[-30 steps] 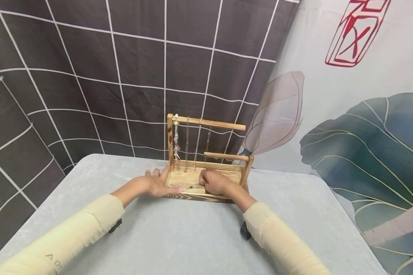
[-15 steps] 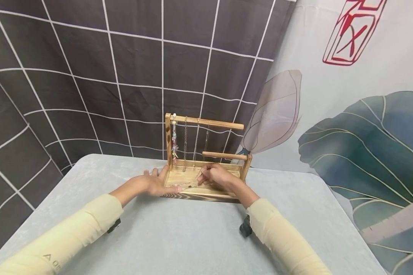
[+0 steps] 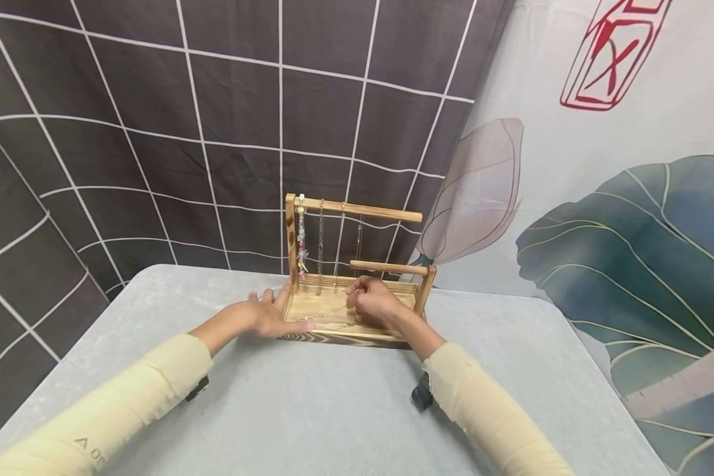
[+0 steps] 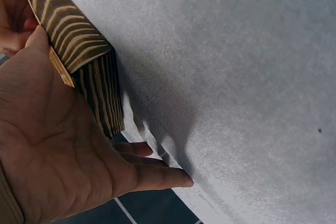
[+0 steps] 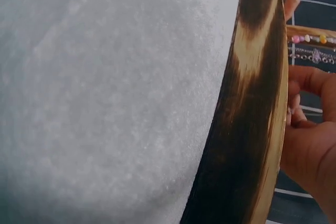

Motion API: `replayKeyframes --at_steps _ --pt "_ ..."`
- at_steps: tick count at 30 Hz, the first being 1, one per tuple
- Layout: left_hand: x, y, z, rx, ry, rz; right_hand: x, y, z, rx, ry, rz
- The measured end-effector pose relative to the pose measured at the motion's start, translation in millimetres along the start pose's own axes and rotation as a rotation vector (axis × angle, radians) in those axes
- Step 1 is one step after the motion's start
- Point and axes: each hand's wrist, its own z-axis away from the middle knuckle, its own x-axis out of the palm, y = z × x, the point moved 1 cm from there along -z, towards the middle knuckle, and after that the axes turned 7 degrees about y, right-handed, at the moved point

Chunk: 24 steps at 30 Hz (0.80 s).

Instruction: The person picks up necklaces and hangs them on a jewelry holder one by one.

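Note:
A wooden jewelry stand (image 3: pixel 318 305) with a shallow tray base stands on the table. My left hand (image 3: pixel 266 320) lies at the tray's left front corner, its thumb over the front rim and its fingers straight and spread outside. In the left wrist view this hand (image 4: pixel 68 150) has its palm beside the striped wooden corner. My right hand (image 3: pixel 373 301) is above the tray, pinching a thin chain (image 3: pixel 333 326) that trails along the tray floor toward my left thumb. The right wrist view shows the right hand's (image 5: pixel 310 140) curled fingers behind the front board; the pinch itself is partly hidden.
From the upper bar (image 3: pixel 387 213) hang a beaded strand (image 3: pixel 301 244) and several thin chains (image 3: pixel 320 248). A shorter, lower bar (image 3: pixel 387 267) juts out above my right hand. Pale cloth covers the table (image 3: pixel 309 410); a dark grid curtain (image 3: pixel 232 165) stands behind.
The right hand lifted from the tray's front edge toward the back, raising part of the chain, and now stands slightly higher over the tray. The left hand has stayed in place.

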Motion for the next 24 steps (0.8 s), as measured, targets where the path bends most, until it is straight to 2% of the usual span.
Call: replayKeyframes --at_steps 3,6,8,10,12,16,19,24 --pt "-3.3 2.4 2.6 0.002 0.000 -0.008 -1 3 -2.9 -0.050 0.051 0.117" --pt "-6.4 5.3 5.9 0.010 0.001 -0.009 -5 22 -20.0 -0.096 0.110 0.237" --pt "-5.1 4.2 3.5 0.008 -0.006 -0.012 -7 39 -33.1 -0.119 0.142 0.293" --pt "-2.6 2.3 0.0 0.010 -0.007 -0.011 -8 45 -37.7 -0.120 0.159 0.319" --pt "1.4 -1.4 -5.6 0.003 -0.009 -0.011 -7 43 -33.1 -0.110 0.162 0.308" --pt "3.6 -3.9 -7.7 0.007 0.008 0.000 -3 16 -7.0 -0.033 0.133 0.226" --pt "-0.2 -0.3 -1.7 0.004 -0.002 -0.014 -2 4 5.0 0.025 0.097 0.128" --pt "-10.0 10.5 14.2 0.019 -0.009 -0.020 -2 1 6.8 0.116 0.026 -0.013"
